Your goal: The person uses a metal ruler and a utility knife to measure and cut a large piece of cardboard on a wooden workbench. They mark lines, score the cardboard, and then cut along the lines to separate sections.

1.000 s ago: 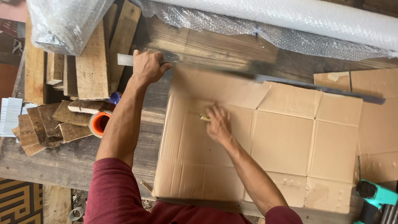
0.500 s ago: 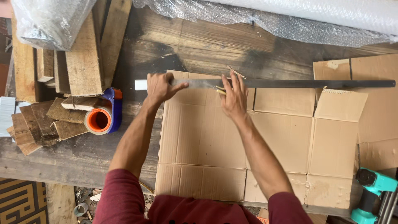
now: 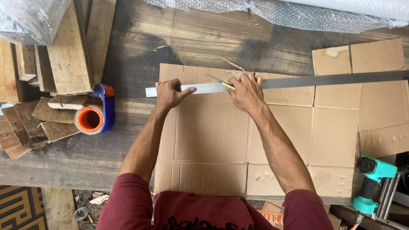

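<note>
A flattened brown cardboard box (image 3: pixel 213 136) lies on the dark wooden workbench (image 3: pixel 76 157). Across its far edge rests a long metal ruler (image 3: pixel 324 79). My left hand (image 3: pixel 169 93) presses down on the ruler's left end, fingers curled over it. My right hand (image 3: pixel 246 91) sits on the ruler near the middle of the cardboard and grips a thin yellow-handled cutter (image 3: pixel 221 81) whose tip points left along the ruler's far side.
A tape dispenser with an orange core (image 3: pixel 94 115) lies left of the cardboard beside a pile of rough wood offcuts (image 3: pixel 55 55). Bubble wrap (image 3: pixel 298 15) runs along the far edge. More cardboard (image 3: pixel 379 98) lies at right, a teal power tool (image 3: pixel 375 179) at lower right.
The ruler came down from the bench's far side onto the cardboard's far edge. My right hand moved up from the cardboard's middle to the ruler with the cutter. The cardboard now lies flat.
</note>
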